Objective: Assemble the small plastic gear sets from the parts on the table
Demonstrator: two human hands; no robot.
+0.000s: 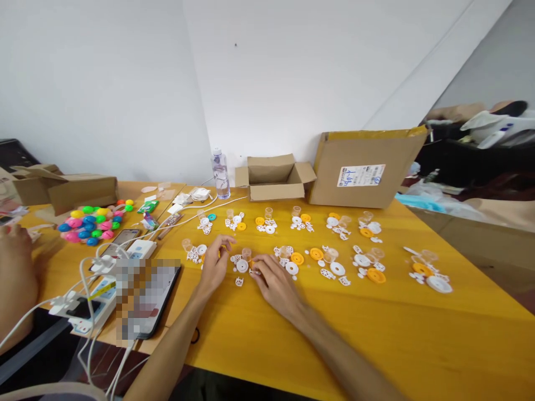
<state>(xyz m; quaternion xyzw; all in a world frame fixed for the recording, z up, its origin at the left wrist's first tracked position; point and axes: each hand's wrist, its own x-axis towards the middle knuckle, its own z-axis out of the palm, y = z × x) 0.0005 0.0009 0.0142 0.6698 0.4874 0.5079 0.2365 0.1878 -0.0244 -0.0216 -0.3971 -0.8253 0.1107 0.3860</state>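
Small plastic parts lie in separate clusters on the yellow wooden table (334, 340). Between my hands is one cluster with a white plastic disc (241, 265), a clear cup-shaped piece (246, 254) and small white bits. A white openwork piece (239, 282) lies a little nearer to me. My right hand (278, 284) is at the right side of this cluster, thumb and fingers closed around a small white piece. On the left, my left hand (215, 264) hovers beside the cluster, fingers curved and apart, with nothing visible in it. It partly covers a neighbouring cluster with an orange part.
More clusters with orange discs (377, 275) spread right and behind. An open cardboard box (276, 190), a water bottle (221, 175) and a large carton (368, 170) stand at the back. Left are colourful balls (90, 227), a power strip (100, 295), cables, a phone (161, 306) and another person's arm (16, 278).
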